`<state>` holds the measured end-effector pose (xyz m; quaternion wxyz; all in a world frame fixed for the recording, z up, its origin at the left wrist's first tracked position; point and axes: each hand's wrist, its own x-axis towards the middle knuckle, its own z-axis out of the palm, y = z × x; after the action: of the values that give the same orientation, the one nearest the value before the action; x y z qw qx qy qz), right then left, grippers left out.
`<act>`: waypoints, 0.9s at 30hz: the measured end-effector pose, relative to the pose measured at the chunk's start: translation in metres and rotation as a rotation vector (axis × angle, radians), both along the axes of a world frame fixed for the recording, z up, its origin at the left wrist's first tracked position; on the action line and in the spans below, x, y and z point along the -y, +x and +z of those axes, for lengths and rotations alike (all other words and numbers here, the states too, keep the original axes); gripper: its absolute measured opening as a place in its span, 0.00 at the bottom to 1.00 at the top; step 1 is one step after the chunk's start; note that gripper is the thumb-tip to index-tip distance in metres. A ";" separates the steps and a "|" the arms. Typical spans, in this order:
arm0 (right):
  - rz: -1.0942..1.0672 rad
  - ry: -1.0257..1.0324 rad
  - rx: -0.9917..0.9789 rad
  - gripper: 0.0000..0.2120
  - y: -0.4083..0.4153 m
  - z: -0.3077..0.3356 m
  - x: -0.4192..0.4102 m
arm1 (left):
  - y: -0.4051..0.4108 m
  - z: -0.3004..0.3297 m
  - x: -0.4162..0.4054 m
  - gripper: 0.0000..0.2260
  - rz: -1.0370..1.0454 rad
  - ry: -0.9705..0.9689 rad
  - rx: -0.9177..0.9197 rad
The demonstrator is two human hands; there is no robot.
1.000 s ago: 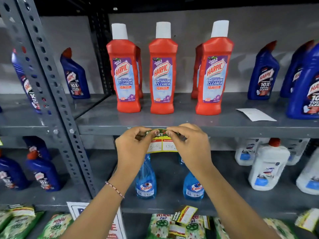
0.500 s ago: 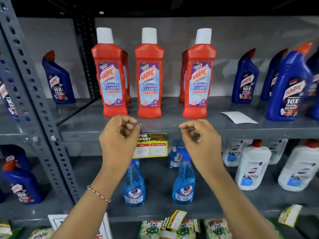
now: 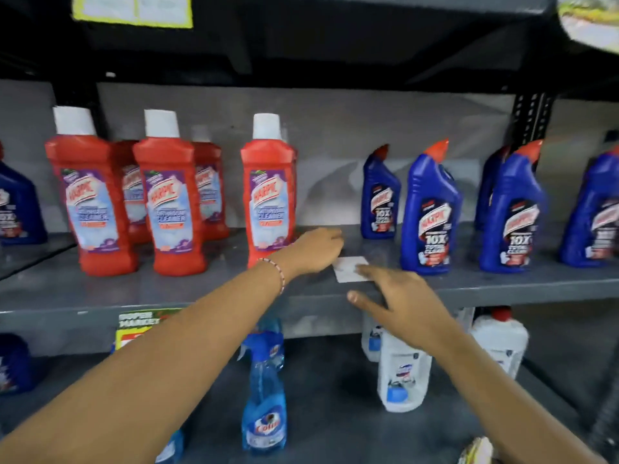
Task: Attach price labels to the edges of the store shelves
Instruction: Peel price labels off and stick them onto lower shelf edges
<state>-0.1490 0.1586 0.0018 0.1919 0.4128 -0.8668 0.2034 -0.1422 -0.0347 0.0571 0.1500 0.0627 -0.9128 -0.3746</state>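
One price label [image 3: 140,324] already hangs on the front edge of the shelf [image 3: 83,289], below the red bottles [image 3: 90,202]. Both hands reach for a white slip [image 3: 348,267] lying near that front edge: the left hand [image 3: 315,251] loosely curled at it, the right hand [image 3: 398,301] spread, neither gripping. The stretch under the blue bottles [image 3: 432,209] looks unlabelled.

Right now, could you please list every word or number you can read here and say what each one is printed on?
"HARPIC": red bottles.
"HARPIC", "10X": blue bottles.
"Colin": spray bottle.
"SUPER MARKET", partly hidden: price label on the shelf edge.
Smaller bottle print is blurred.
White paper slip, yellow-edged tag overhead, white bottles: unreadable.
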 end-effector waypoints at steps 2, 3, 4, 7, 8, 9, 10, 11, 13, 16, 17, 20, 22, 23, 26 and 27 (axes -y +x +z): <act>-0.014 0.040 -0.081 0.39 -0.006 -0.011 -0.002 | -0.013 0.001 -0.002 0.16 0.010 -0.098 0.126; -0.006 0.008 -0.089 0.38 -0.009 -0.015 -0.004 | -0.016 0.000 0.000 0.16 0.037 -0.109 0.156; 0.015 -0.049 -0.077 0.35 -0.012 -0.017 -0.005 | -0.013 -0.002 0.001 0.16 0.060 -0.122 0.139; 0.095 -0.277 0.013 0.27 -0.016 -0.022 -0.009 | 0.011 0.000 -0.006 0.17 0.079 -0.028 0.072; 0.119 -0.336 0.030 0.24 -0.016 -0.023 -0.011 | 0.021 -0.001 -0.009 0.16 0.092 0.001 0.062; 0.150 -0.391 0.035 0.20 -0.017 -0.024 -0.013 | 0.033 -0.005 -0.010 0.16 0.069 -0.004 0.035; 0.189 -0.456 0.042 0.16 -0.016 -0.024 -0.016 | 0.046 -0.006 -0.012 0.15 0.031 0.018 0.028; 0.230 -0.542 0.063 0.12 -0.015 -0.026 -0.021 | 0.060 -0.006 -0.017 0.15 -0.002 0.060 0.029; 0.265 -0.746 0.177 0.08 -0.008 -0.024 -0.036 | 0.087 -0.012 -0.033 0.18 -0.036 0.147 -0.069; 0.281 -0.969 0.445 0.03 0.002 -0.023 -0.066 | 0.112 -0.025 -0.075 0.15 0.007 0.314 -0.290; 0.302 -0.995 0.511 0.02 0.002 -0.026 -0.076 | 0.112 -0.031 -0.090 0.14 0.050 0.336 -0.334; 0.346 -1.015 0.632 0.07 -0.003 -0.037 -0.104 | 0.092 -0.051 -0.129 0.03 0.117 0.352 -0.366; 0.318 -0.994 0.636 0.13 -0.011 -0.046 -0.124 | 0.073 -0.063 -0.151 0.03 0.132 0.370 -0.323; 0.293 -0.995 0.618 0.15 -0.016 -0.049 -0.134 | 0.063 -0.068 -0.162 0.03 0.134 0.378 -0.302; 0.150 -1.021 0.525 0.14 -0.038 -0.054 -0.163 | 0.031 -0.079 -0.196 0.04 0.135 0.347 -0.268; 0.105 -1.034 0.496 0.12 -0.047 -0.054 -0.170 | 0.021 -0.081 -0.206 0.04 0.136 0.347 -0.270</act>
<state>-0.1960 0.3286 -0.0519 0.1493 0.2475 -0.6521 0.7008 -0.1214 0.1714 -0.0242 0.2828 0.0983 -0.8000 -0.5200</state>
